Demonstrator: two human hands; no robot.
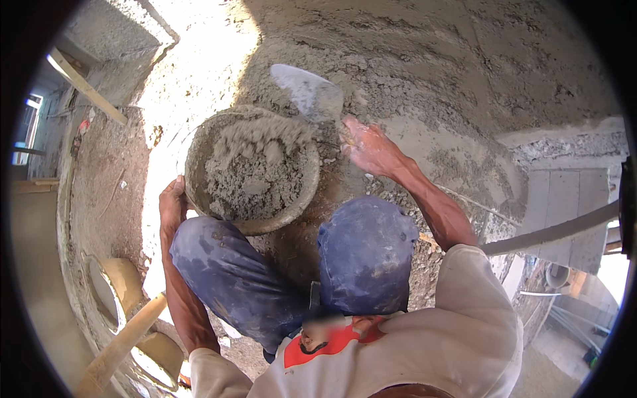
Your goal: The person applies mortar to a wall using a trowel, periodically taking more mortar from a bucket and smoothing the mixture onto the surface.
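A round bucket [310, 192] stands in front of my knees, holding wet grey mortar [255, 182]. The clumps toward its far side are blurred by motion. My left hand [173, 201] grips the bucket's left rim, fingers mostly hidden behind the side. Beyond the bucket's right rim, my right hand [371, 147] is closed round the handle of a trowel. The trowel's pale, mortar-smeared blade [306, 91] points to the far left, over the rough mortar surface [411, 86]; whether it touches that surface I cannot tell. My fingers cover most of the handle.
Two yellowish containers [125, 285] lie at the lower left beside a wooden pole [126, 345]. Another wooden strip [86, 87] juts in at the upper left. A grey bar [554, 229] crosses on the right, in front of grey boards [564, 205]. Bright sunlight falls left of the bucket.
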